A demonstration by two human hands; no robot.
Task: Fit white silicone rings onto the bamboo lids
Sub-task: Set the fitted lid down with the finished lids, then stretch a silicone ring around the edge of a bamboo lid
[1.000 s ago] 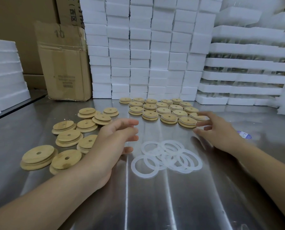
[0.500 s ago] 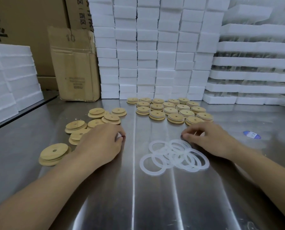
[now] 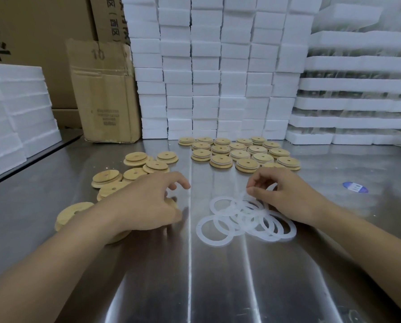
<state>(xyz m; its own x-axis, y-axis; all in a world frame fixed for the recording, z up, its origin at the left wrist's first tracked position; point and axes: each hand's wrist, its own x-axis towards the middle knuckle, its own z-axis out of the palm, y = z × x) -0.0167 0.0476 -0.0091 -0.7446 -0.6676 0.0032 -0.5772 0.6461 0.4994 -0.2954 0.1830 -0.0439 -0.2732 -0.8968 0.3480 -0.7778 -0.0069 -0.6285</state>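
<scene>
Several white silicone rings (image 3: 246, 221) lie overlapping in a pile on the steel table, right of centre. My right hand (image 3: 288, 194) is at the pile's far edge, and its thumb and fingertips pinch one white ring (image 3: 244, 196), lifting its edge. Loose bamboo lids (image 3: 134, 159) without rings are scattered at the left. My left hand (image 3: 145, 203) sits over the nearest of them with fingers curled round one bamboo lid (image 3: 171, 202), of which only the edge shows under the palm. Lids with white rings on them (image 3: 241, 155) stand in rows at the back centre.
White foam blocks (image 3: 206, 66) are stacked in a wall behind the lids, with foam trays (image 3: 358, 106) at the right and more foam (image 3: 15, 108) at the left. A cardboard box (image 3: 106, 94) stands back left. A blue sticker (image 3: 355, 187) lies on the table (image 3: 218, 287).
My right hand has drawn back from the rows of lids to the ring pile and pinched a ring. My left hand has come down onto the loose lids and curled round one.
</scene>
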